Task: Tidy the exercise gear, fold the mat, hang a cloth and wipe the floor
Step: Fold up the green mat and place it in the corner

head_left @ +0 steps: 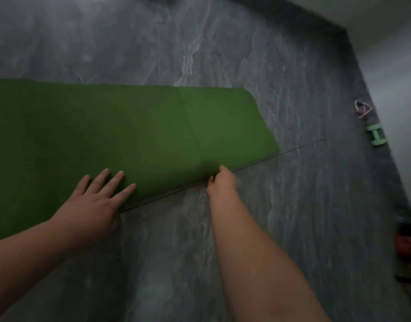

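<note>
We're down on the floor (223, 54) with the green mat (130, 135) stretched out ahead of us, its long axis running off to the left and out of view, its short end rounded off to the right. Our right hand (221, 182) is the nearer one to that free end: it sits right at the near edge of the mat, thumb over the top, the rest of the fingers hidden below, so the grip looks pinched on the edge, though we can't see the underside to be sure. Our left hand (100, 201) lies flat on the mat further left along the same edge, fingers straight and spread, pressing it down rather than holding it.

So the fold, as we judge it, goes from the right end toward the left, along the long axis, with the right hand lifting and the left pinning.

The mat itself looks plain dark green, matte, thin, lying flat with a faint crease line across it just left of the right hand, a likely fold line. Over by the wall to the right we spot a pale green dumbbell (376, 135) and a pink cord (362, 109), well apart from the mat.
</note>
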Action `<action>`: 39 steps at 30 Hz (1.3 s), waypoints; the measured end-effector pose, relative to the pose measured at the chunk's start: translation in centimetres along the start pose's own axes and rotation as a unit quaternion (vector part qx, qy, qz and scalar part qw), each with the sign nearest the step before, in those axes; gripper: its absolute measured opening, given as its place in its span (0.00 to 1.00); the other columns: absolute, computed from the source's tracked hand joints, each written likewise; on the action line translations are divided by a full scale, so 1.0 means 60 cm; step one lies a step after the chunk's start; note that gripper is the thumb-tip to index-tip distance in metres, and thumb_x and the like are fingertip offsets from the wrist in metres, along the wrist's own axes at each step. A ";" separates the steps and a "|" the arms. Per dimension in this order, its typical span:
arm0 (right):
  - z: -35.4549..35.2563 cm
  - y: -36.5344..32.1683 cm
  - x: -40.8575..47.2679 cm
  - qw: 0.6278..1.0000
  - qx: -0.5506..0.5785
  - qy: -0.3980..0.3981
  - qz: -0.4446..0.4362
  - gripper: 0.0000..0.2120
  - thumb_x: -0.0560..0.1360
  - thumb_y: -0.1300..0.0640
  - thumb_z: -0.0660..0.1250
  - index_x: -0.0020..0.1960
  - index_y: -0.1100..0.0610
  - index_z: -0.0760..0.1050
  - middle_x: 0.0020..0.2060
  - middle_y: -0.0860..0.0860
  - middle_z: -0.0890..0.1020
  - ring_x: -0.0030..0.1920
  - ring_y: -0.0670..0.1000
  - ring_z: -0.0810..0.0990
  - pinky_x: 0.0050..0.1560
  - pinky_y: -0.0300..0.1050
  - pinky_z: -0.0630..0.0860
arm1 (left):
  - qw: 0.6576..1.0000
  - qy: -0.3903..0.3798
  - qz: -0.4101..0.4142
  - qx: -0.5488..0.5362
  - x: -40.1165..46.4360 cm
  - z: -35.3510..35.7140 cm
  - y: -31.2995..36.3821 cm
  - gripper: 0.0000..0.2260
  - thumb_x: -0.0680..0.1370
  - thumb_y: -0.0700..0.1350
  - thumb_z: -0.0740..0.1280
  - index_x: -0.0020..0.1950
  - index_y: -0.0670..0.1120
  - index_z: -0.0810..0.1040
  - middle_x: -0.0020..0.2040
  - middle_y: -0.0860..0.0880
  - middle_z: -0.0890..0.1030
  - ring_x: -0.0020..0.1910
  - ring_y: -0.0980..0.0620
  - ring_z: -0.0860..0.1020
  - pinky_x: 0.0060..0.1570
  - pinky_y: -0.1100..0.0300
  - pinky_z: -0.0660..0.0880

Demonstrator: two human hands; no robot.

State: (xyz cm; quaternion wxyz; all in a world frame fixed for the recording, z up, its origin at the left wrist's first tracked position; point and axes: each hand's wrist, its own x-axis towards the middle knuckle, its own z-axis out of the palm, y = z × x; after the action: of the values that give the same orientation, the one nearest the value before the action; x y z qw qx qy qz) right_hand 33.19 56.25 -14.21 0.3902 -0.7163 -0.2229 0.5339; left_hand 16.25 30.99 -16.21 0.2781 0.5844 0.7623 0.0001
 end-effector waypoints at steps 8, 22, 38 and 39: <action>0.009 -0.007 0.012 0.998 0.013 -0.011 -0.068 0.19 0.77 0.71 0.61 0.66 0.61 0.71 0.59 0.62 0.80 0.52 0.57 0.79 0.59 0.59 0.77 | 0.998 -0.061 0.000 -0.016 0.010 -0.038 0.026 0.36 0.80 0.52 0.58 0.78 0.60 0.35 0.80 0.49 0.35 0.79 0.44 0.37 0.77 0.42 0.44; -0.010 0.029 -0.060 0.983 -0.077 -0.037 -0.163 0.17 0.75 0.73 0.64 0.59 0.58 0.73 0.53 0.58 0.79 0.49 0.54 0.78 0.50 0.49 0.75 | 0.914 0.108 0.017 -0.390 -0.051 -0.120 0.061 0.33 0.79 0.43 0.64 0.80 0.56 0.53 0.79 0.52 0.58 0.78 0.56 0.56 0.73 0.66 0.50; -0.039 0.092 -0.109 0.855 -0.406 -0.080 -0.314 0.09 0.70 0.67 0.63 0.46 0.55 0.76 0.47 0.57 0.79 0.48 0.56 0.78 0.51 0.50 0.76 | 0.451 0.051 -0.140 -0.880 -0.090 -0.176 0.041 0.22 0.81 0.63 0.52 0.65 0.55 0.75 0.61 0.46 0.82 0.57 0.45 0.81 0.49 0.39 0.80; -0.038 0.093 -0.112 0.836 -0.432 -0.077 -0.330 0.11 0.70 0.69 0.63 0.47 0.57 0.76 0.49 0.57 0.78 0.49 0.55 0.76 0.54 0.50 0.75 | 0.439 0.052 -0.156 -0.884 -0.094 -0.172 0.033 0.23 0.80 0.64 0.52 0.66 0.55 0.74 0.61 0.48 0.82 0.58 0.44 0.81 0.49 0.36 0.79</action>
State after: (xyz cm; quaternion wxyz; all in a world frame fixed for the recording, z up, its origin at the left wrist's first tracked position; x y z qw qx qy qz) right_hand 32.56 47.22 -14.41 0.1752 -0.6524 -0.6836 0.2764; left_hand 14.55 29.97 -4.45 0.5988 -0.1080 0.4396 0.6607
